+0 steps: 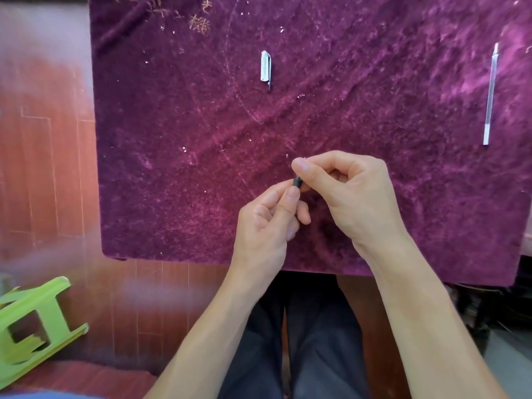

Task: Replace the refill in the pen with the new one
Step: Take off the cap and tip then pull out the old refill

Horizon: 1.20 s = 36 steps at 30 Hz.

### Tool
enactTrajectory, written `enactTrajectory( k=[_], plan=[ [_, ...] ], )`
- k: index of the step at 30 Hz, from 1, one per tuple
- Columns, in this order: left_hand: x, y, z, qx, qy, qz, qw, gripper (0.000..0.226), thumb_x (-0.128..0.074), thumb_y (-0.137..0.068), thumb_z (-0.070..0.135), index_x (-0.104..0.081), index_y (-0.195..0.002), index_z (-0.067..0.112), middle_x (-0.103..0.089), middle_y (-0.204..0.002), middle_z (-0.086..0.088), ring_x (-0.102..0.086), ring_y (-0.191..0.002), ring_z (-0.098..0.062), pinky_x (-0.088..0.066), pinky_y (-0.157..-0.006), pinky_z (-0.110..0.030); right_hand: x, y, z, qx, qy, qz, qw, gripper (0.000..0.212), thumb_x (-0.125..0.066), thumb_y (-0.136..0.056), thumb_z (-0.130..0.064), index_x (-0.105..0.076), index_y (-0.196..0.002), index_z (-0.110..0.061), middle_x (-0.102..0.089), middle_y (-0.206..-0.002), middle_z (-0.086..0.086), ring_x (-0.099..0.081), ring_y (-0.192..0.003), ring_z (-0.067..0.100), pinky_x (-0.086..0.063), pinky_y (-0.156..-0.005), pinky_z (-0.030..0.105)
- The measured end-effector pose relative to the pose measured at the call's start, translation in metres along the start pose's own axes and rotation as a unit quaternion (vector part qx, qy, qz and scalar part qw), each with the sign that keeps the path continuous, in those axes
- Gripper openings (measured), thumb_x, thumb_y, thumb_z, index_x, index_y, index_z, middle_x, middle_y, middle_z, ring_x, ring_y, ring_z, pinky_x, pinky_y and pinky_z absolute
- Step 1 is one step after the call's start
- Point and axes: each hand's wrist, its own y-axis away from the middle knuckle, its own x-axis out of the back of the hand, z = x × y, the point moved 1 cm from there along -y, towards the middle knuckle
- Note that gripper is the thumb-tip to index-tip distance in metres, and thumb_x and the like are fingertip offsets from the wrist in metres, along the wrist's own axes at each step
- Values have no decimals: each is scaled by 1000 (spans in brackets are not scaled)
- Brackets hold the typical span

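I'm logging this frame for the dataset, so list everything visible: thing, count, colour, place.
Cloth: one, purple, covering the table.
Pen cap: one, white with a clip, upper middle of the cloth.
Refill: one, clear and white, lying at the cloth's right edge.
Pen part: one, black, pinched between both hands, mostly hidden.
Stool: one, green, tipped on the floor at lower left.
Floor: reddish wood, left of the table.
Trousers: dark, below the table edge.
Left hand: one, gripping the pen part.
Right hand: one, gripping the pen part.
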Motion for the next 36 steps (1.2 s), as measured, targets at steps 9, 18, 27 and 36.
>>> enactTrajectory(
  k=[9,18,27,36],
  plan=[
    [5,1,-2,-3,13,5,1000,32,-48,-108,23,-71,-124,7,-62,-66,3,-37,-49,-8,-32,-49,-24,2,-1,3,-14,-15,-78,997,14,-75,-99,-31,-85,-103,-21,-75,-73,-12,-66,-65,-8,-49,-60,6],
    [2,-4,6,-11,-10,-5,1000,34,-46,-109,21,-71,-116,-1,-63,-59,9,-43,-47,-2,-40,-52,-13,4,-5,2,-6,-67,-86,994,14,-71,-102,-19,-82,-103,-11,-74,-71,-13,-63,-58,-7,-48,-59,6],
    [-1,-4,8,-11,11,-23,1000,34,-40,-110,19,-72,-103,10,-69,-67,7,-46,-45,-1,-41,-52,-12,2,-8,5,-15,-78,-100,992,11,-70,-103,-18,-79,-102,-12,-74,-72,-13,-65,-60,-6,-50,-59,7],
    [4,-4,8,-12,31,-35,999,36,-41,-110,25,-76,-105,25,-72,-76,4,-45,-46,-2,-42,-53,-14,-3,-13,7,-28,-76,-113,990,13,-73,-101,-22,-78,-102,-10,-73,-72,-14,-67,-62,-6,-51,-60,8]
  ],
)
